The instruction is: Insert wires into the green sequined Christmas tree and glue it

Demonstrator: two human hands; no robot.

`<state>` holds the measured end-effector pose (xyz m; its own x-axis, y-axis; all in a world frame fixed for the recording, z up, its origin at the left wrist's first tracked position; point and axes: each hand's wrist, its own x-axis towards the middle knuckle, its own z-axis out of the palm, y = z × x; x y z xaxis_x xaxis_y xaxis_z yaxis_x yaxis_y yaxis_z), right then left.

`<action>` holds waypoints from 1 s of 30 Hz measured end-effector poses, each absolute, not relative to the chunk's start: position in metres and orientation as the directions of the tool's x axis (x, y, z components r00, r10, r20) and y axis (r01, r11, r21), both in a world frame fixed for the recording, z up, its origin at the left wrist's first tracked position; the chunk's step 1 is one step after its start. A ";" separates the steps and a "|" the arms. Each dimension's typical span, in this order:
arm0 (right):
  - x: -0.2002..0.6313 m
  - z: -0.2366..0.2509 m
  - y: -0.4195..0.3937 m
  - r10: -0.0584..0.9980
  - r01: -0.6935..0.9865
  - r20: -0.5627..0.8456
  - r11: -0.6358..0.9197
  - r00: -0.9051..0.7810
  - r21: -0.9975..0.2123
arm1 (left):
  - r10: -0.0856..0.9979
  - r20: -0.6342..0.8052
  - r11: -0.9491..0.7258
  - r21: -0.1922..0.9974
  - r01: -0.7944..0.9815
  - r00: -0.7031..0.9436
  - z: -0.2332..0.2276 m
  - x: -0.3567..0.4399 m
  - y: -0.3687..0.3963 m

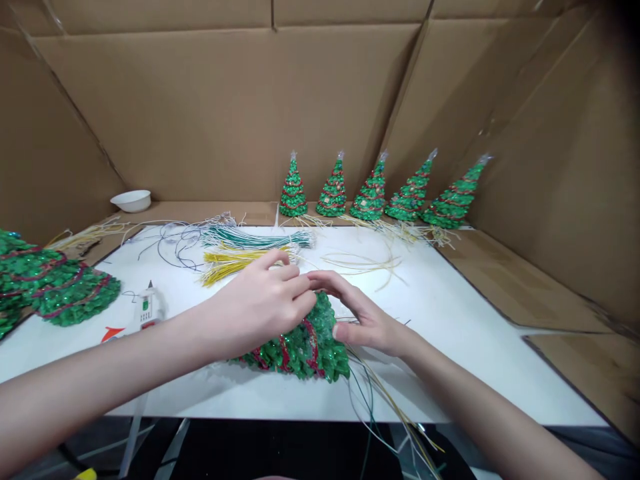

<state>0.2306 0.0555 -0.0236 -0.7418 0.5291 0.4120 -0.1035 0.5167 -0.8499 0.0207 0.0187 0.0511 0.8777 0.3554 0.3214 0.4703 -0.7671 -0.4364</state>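
Note:
A small green tinsel Christmas tree (pixel 325 340) with red garland lies on its side at the table's front, its wide base toward the right. My right hand (pixel 367 320) curves around the base end, thumb against the green foliage and fingers over the upper edge. Over the tree, my left hand (pixel 275 293) has its fingers curled in a pinch near the right fingertips. Whatever sits between those fingers is hidden. Thin green, white and yellow wires (pixel 385 393) trail from the base and hang over the table's front edge.
Several finished trees (pixel 370 193) stand along the back. Bundles of green wires (pixel 255 238) and yellow wires (pixel 230 260) lie mid-table. To the left are a glue gun (pixel 146 310), more trees (pixel 75 290) and a white bowl (pixel 132 200). Cardboard walls (pixel 200 100) enclose the table.

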 end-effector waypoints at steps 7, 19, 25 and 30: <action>0.229 -0.023 0.055 0.516 -0.060 0.386 0.539 -0.765 -0.840 | 0.269 0.235 -0.779 -0.518 0.355 0.934 0.059 0.032 0.018; 0.232 -0.031 0.057 0.540 -0.038 0.357 0.514 -0.762 -0.857 | 0.352 0.094 -0.904 -0.224 0.364 0.931 0.072 0.032 0.035; 0.231 -0.027 0.054 0.533 -0.073 0.332 0.449 -0.778 -0.891 | 0.508 0.251 -0.826 -0.129 0.548 0.824 0.064 0.011 0.044; 0.231 -0.024 0.053 0.539 -0.054 0.306 0.433 -0.785 -0.900 | 0.542 0.275 -0.830 0.022 0.558 0.794 0.064 0.001 0.043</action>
